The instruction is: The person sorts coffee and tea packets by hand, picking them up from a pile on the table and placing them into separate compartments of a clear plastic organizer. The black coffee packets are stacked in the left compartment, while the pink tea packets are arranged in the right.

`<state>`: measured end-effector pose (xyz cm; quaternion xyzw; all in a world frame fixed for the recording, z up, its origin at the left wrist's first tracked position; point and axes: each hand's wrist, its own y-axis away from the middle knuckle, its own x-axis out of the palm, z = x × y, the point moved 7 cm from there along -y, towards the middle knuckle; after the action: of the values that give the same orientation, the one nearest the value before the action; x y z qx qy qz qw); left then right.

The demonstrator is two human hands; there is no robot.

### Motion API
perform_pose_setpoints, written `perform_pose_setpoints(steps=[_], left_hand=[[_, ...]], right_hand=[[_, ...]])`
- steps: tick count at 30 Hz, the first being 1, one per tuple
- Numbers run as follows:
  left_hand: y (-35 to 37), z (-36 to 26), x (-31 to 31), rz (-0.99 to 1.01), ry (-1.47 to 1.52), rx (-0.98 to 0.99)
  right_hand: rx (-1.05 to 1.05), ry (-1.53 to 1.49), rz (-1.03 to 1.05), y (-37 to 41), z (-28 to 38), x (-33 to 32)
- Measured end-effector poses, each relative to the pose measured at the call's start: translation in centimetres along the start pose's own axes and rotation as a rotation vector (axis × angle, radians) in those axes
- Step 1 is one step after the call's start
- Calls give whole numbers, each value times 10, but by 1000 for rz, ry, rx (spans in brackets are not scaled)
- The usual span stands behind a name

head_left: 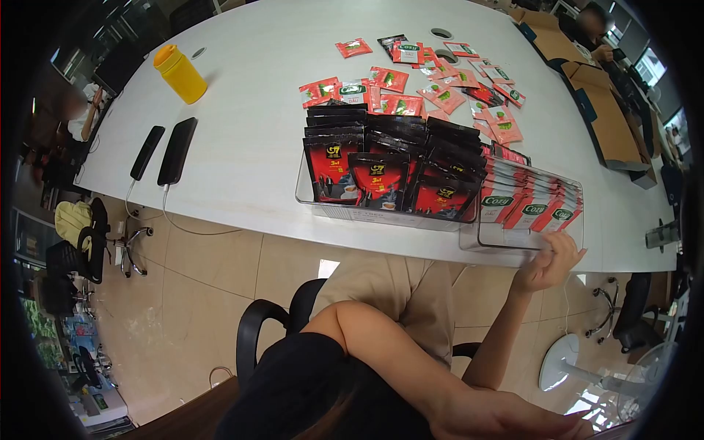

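My right hand (pixel 548 264) is at the table's front edge, palm up with loosely curled, slightly parted fingers, beside the front corner of a clear container (pixel 506 238) of upright red Cozy packets (pixel 534 209). It holds nothing visible. My left arm crosses my body to the lower right, where my left hand (pixel 561 424) shows only in part; its fingers are mostly hidden. Left of the Cozy container, another clear container (pixel 396 218) is full of black and red G7 packets (pixel 378 180). Loose Cozy packets (pixel 402 105) lie scattered behind the containers.
A yellow bottle (pixel 181 75) and two phones (pixel 177 152) with cables are on the table's left. Open cardboard boxes (pixel 601 110) line the right side, near a seated person. A white fan (pixel 561 363) stands at the lower right. Office chairs stand on both sides.
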<state>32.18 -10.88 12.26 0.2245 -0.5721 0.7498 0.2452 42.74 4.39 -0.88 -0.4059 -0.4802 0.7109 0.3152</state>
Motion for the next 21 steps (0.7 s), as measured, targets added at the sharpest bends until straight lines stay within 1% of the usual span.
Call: perform_pose_setpoints(steps=[3,4,6,8,10,12,13,14,15,16,17,18,19,21], left_hand=[[-1,-2,1,36,37,-22],[-1,-4,3,48,35,-40],[1,-18,3,-7,-99,8],[12,-47,11,-131,-366,131],[37,-87,32,-393,-1054,284],[73,-121,59,-366,-1685,680],[93,-132,85,-494,-1997,825],[119,-142,111,-452,-2393,961],[143,-145,133,-602,-2696,1155],[168,-148,152,-775,-2814,1376],[192,-149,167,-973,-2866,1584],[218,-155,178,-1164,-2889,1678],[233,-162,187,-1247,-2822,1698],[255,-177,199,-1438,-2762,1622]], right_hand=[[-26,-51,89,1,11,2],[6,-69,101,1,13,3],[68,-100,127,3,19,5],[80,-116,165,5,24,6],[90,-133,182,2,30,8],[135,-152,188,0,35,7],[154,-164,187,-1,37,8],[160,-172,177,-2,39,9],[155,-171,194,-3,42,10],[151,-171,208,-3,44,11],[153,-170,223,-2,48,13],[148,-172,218,-2,52,15],[154,-172,220,-1,58,17],[176,-174,227,-1,71,22]])
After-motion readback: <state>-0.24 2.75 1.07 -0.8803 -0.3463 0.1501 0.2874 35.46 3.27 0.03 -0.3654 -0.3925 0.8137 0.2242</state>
